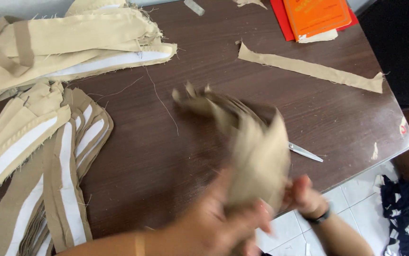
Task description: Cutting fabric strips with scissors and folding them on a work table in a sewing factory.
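A dark brown wooden worktop (176, 156) is filling most of the view, its edge chipped at the right. White floor tiles (356, 204) are showing below it. A black seat (399, 47) is standing beside it. Daylight is shining softly on the wood.

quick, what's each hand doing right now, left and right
Left hand: closed on the lower end of the tan fabric piece; blurred.
Right hand: gripping the same tan fabric piece from its right side.
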